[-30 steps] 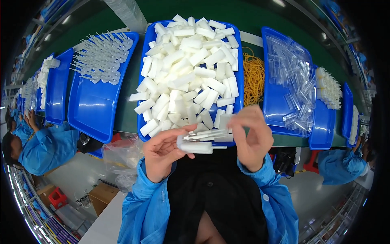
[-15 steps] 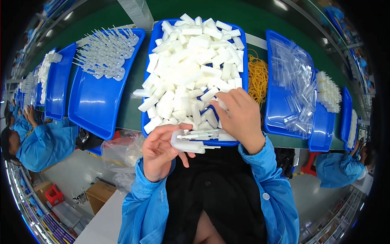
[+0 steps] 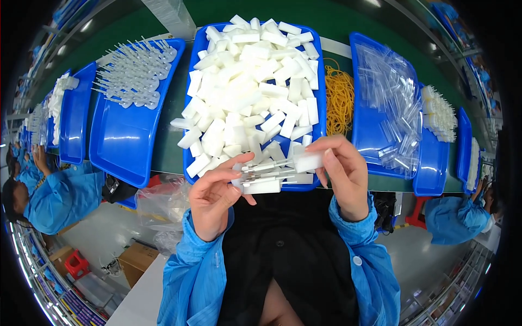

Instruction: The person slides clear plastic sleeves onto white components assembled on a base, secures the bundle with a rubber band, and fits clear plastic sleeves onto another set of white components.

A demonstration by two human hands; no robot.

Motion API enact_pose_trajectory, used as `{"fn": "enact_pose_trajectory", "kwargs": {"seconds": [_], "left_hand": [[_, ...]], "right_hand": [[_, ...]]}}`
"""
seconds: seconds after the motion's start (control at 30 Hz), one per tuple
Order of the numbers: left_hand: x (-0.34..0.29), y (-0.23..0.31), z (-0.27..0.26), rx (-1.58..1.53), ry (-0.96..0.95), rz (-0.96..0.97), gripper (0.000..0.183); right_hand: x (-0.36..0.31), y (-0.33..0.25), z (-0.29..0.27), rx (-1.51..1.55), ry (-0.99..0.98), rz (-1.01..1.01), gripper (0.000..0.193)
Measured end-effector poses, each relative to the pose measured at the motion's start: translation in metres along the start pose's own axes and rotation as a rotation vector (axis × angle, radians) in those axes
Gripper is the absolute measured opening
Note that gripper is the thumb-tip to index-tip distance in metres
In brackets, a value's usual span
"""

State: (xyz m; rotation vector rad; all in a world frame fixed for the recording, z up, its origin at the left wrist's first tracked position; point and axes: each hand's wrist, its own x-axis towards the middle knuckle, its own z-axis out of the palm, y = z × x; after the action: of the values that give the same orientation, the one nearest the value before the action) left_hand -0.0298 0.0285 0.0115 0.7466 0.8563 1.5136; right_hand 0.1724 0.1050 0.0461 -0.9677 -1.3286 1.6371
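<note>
My left hand (image 3: 213, 200) is closed round the capped ends of a small bundle of thin, clear-and-white rods (image 3: 266, 175), which point to the right. A white foam block (image 3: 262, 188) lies along the near side of this bundle. Between the thumb and fingers of my right hand (image 3: 348, 176) is another white foam block (image 3: 308, 162), pinched at the free tips of the rods. Whether the tips go into the foam or only touch it, I cannot tell. Both hands are just over the near edge of a blue tray (image 3: 188, 146) heaped with white foam blocks (image 3: 244, 81).
To the left, a blue tray (image 3: 120, 138) carries rows of thin-stemmed white pieces (image 3: 136, 73). Yellow rubber bands (image 3: 339, 98) lie right of the foam tray, beside a blue tray of clear plastic tubes (image 3: 389, 92). People in blue sit at both sides (image 3: 70, 190).
My right hand has come down and right from the heap, bringing a foam block to the rods' tips. My left hand keeps its hold, and the bundle has turned slightly.
</note>
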Motion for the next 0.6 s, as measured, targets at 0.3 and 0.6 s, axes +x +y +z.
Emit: {"fn": "enact_pose_trajectory", "kwargs": {"seconds": [0.3,0.6], "left_hand": [[-0.001,0.003,0.01,0.12,-0.003,-0.006,0.033],[0.0,0.001,0.012,0.17,-0.062,-0.046,0.039]], "right_hand": [[-0.002,0.022,-0.006,0.124,0.266,-0.201,0.014],[0.007,0.034,0.011,0.066,0.468,-0.36,0.015]]}}
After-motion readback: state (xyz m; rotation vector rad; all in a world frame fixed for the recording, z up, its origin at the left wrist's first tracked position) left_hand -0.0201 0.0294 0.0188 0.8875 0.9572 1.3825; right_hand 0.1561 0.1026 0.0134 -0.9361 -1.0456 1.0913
